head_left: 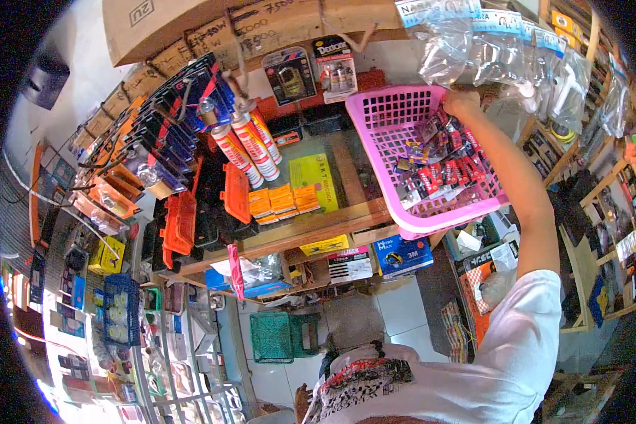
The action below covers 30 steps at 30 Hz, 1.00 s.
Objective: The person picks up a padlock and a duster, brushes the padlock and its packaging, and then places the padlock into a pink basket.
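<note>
My right hand point(463, 103) is at the far right corner of a pink plastic basket point(410, 225), its fingers curled over the rim. Inside the basket lies a loose pile of small red and dark packets point(449, 172), along with a few purple ones. The basket rests on the edge of a glass-topped wooden counter point(346, 166). Low at the bottom edge, beside my white shirt, a small part of my left hand point(302, 401) shows; its fingers cannot be made out.
Left of the basket stand several white-and-orange spray cans point(242, 152), small orange boxes point(284, 203) and open orange cases point(179, 225). Packaged goods hang at the left, plastic bags point(498, 56) at the upper right. Beneath the counter are boxes point(403, 256); a green crate point(271, 338) sits on the floor.
</note>
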### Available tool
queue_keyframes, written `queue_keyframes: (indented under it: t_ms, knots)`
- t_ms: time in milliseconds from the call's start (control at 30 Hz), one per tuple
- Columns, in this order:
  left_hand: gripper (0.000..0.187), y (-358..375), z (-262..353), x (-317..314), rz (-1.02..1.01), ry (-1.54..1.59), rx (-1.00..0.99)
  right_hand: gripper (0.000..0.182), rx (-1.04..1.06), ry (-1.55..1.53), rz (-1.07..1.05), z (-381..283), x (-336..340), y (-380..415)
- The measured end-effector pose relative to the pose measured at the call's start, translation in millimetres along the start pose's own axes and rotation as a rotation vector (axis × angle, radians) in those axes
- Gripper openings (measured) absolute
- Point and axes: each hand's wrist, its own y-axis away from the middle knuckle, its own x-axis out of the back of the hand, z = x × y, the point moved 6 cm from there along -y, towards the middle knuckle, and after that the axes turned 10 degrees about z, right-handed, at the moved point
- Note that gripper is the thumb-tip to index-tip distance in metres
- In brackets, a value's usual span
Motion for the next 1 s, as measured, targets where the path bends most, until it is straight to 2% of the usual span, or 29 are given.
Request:
queue_keyframes:
  t_ms: [33,67,167,267,367,467,533,600,700,733,833,867,1000]
  knots:
    - [0.037,0.5,-1.9,-0.9,-0.002,0.004,0.001,0.041,-0.015,0.027,-0.030,-4.8,0.6,0.6]
    - [0.037,-0.3,-4.0,-2.1,-0.008,0.002,0.013,0.041,0.066,0.049,-0.151,-9.2,-2.4,2.2]
    - [0.037,-4.7,-5.2,0.4,-0.011,0.002,0.020,0.038,0.010,-0.057,-0.071,-1.1,-8.5,3.8]
    - [0.037,-10.0,-3.7,-0.1,-0.015,0.007,0.017,0.041,-0.012,-0.058,0.058,-7.3,20.5,23.9]
    - [0.036,-14.3,-2.7,0.9,-0.012,0.013,0.014,0.045,0.197,-0.140,-0.187,-19.1,18.3,22.5]
    - [0.036,-17.6,-1.6,1.7,-0.018,0.012,-0.002,0.040,0.184,-0.308,-0.293,-42.2,16.0,35.0]
    - [0.036,-19.1,-2.8,2.3,-0.017,0.012,-0.010,0.038,0.158,-0.251,-0.110,-45.8,33.1,41.9]
    - [0.036,-18.7,-7.6,4.2,-0.016,0.014,-0.018,0.031,0.104,-0.359,-0.063,-46.3,50.0,54.4]
    - [0.036,-17.7,-14.0,8.7,-0.012,0.017,-0.021,0.030,0.094,-0.433,-0.036,-30.0,42.7,41.1]
    - [0.036,-16.0,-17.6,8.8,-0.011,0.018,-0.019,0.033,0.078,-0.409,-0.117,-24.6,38.9,34.0]
    - [0.036,-15.9,-25.3,8.4,-0.011,0.017,-0.023,0.037,0.102,-0.567,-0.002,-11.9,47.3,31.2]
    - [0.036,-16.8,-27.5,8.9,-0.010,0.019,-0.027,0.033,0.111,-0.646,0.018,-8.8,49.0,32.8]
    - [0.036,-28.1,-23.8,10.9,-0.015,0.002,-0.059,0.029,0.140,-0.877,-0.005,-2.7,101.1,85.6]
